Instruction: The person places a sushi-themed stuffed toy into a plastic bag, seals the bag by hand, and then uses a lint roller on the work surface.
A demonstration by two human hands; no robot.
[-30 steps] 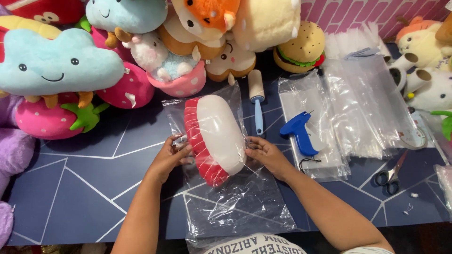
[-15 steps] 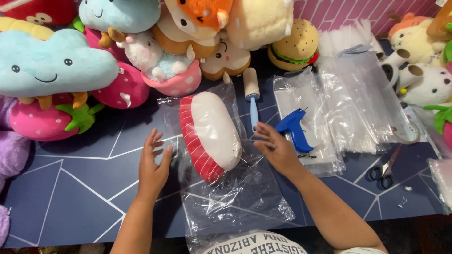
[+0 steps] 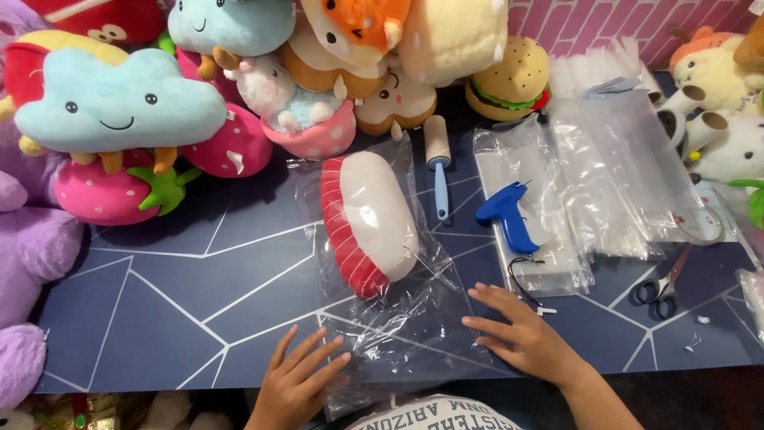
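Observation:
A red-and-white sushi-shaped plush lies inside a clear plastic bag in the middle of the dark blue table. My left hand rests flat, fingers spread, on the bag's near left corner. My right hand presses flat on the bag's near right edge. Neither hand grips anything. The bag's open end points toward me.
A heap of plush toys fills the far left, among them a blue cloud and a pink strawberry. A lint roller, a blue tagging gun, stacked clear bags and scissors lie to the right.
Both hands have left the plush's sides and slid toward me onto the bag's near end. The plush now sits deeper in the bag.

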